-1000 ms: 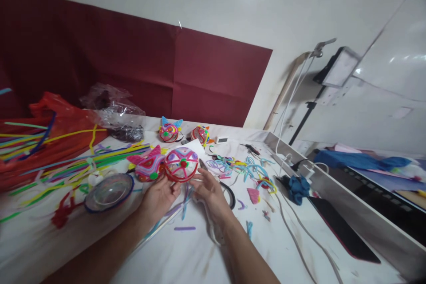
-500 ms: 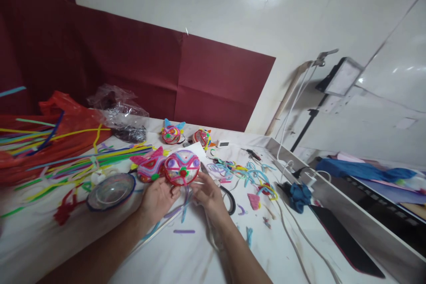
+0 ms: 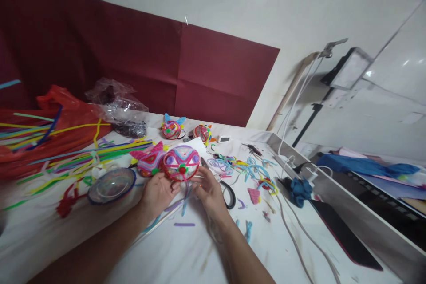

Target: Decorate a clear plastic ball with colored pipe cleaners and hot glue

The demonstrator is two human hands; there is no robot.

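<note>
Between my two hands is a round clear-plastic face decorated with pipe cleaners (image 3: 181, 163), red-rimmed with purple eyes and a red and green nose, its face toward me. My left hand (image 3: 160, 191) cups its lower left edge, fingers curled under. On the lower right edge, the fingers of my right hand (image 3: 209, 190) close around the rim. A strand of purple and blue pipe cleaner hangs below it. Just behind on the left lies a pink pipe-cleaner fish-like piece (image 3: 149, 160), partly covered by the face.
A clear plastic bowl (image 3: 112, 185) with a blue rim sits at left, near loose pipe cleaners (image 3: 116, 155) and a red bag (image 3: 71, 115). Two finished faces (image 3: 171, 128) stand behind. Scissors (image 3: 229, 195), pipe-cleaner scraps (image 3: 253, 171) and cables (image 3: 293, 235) lie at right.
The view has tilted and shifted slightly. Both hands keep hold of the decorated face, which appears turned a little more squarely toward me.
</note>
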